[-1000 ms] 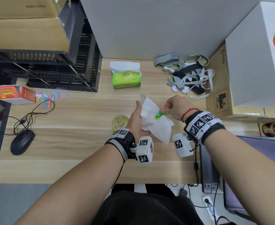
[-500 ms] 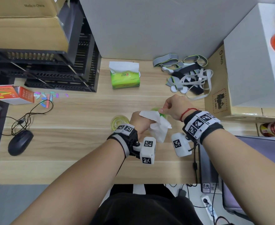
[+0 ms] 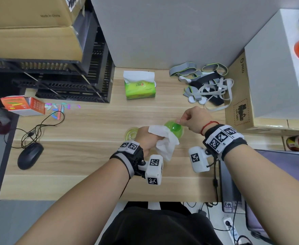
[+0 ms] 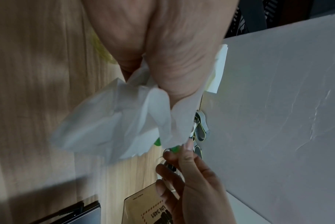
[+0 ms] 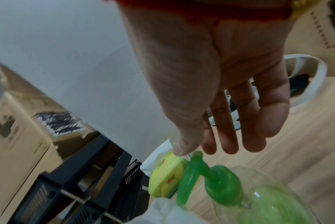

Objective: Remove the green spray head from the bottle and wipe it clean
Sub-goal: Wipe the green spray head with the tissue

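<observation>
Your left hand (image 3: 147,138) bunches the crumpled white tissue (image 3: 164,144) against the translucent green spray head (image 5: 207,177); your right hand (image 3: 194,119) seems to pinch its tip — behind, a green tissue pack (image 3: 140,89) and a cardboard box marked "UN 3481" (image 3: 240,110).

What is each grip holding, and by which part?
The left grip holds the white tissue bunched at its middle. The right grip pinches the green spray head by its narrow tip, thumb against forefinger.

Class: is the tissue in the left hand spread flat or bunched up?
Bunched. The left hand grips the tissue crumpled, with loose folds hanging from the fist.
</observation>
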The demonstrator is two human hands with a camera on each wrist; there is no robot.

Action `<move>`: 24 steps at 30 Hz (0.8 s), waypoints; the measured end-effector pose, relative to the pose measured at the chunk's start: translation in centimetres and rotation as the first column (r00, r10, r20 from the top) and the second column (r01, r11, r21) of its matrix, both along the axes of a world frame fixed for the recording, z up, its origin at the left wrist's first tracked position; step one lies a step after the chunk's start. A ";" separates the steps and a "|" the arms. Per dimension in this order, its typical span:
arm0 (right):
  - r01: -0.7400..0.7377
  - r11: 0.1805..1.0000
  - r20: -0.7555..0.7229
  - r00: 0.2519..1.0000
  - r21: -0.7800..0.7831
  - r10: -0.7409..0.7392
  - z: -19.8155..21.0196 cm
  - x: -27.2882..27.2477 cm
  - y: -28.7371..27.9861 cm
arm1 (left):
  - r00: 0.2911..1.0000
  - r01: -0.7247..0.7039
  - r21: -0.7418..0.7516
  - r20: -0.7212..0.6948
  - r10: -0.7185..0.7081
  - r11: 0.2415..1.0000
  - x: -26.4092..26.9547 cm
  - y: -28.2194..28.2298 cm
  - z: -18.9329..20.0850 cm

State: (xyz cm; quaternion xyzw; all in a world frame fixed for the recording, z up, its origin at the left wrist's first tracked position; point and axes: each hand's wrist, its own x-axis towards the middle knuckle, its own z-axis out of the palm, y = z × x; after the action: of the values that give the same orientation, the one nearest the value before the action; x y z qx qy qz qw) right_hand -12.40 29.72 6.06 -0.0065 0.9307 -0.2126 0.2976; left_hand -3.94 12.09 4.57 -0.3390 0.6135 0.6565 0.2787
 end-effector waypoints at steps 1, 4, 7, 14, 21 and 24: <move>0.020 0.999 -0.001 1.000 -0.030 -0.020 0.1 0.1 0.1 | 1.000 -0.013 0.004 -0.001 0.013 1.000 0.0 -0.2 0.0; 0.058 0.994 -0.034 0.998 -0.094 -0.062 0.3 0.5 0.5 | 0.998 -0.062 0.025 0.000 0.062 0.998 0.2 -0.4 0.0; 0.059 0.988 -0.066 0.995 -0.141 -0.069 0.4 0.8 0.7 | 0.995 -0.096 0.091 -0.016 0.098 0.991 0.1 -0.3 -0.6; 0.074 0.975 -0.058 0.994 -0.212 -0.088 -0.1 2.4 0.8 | 0.996 -0.072 0.034 0.059 0.070 0.997 -0.6 1.3 -0.9; 0.035 0.957 -0.020 0.999 -0.289 -0.043 -0.4 3.1 0.8 | 0.961 -0.271 0.192 0.113 0.253 0.943 -1.0 2.1 -1.1; 0.061 0.950 0.010 0.998 -0.307 -0.061 -0.6 2.9 0.8 | 0.974 -0.224 0.206 0.071 0.214 0.953 -1.2 2.2 -1.4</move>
State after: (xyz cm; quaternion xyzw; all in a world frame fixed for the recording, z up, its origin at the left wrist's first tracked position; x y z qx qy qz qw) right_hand -9.48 30.52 5.46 -0.0241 0.8860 -0.3638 0.2864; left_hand -5.12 14.24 3.13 -0.3889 0.4916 0.7368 0.2534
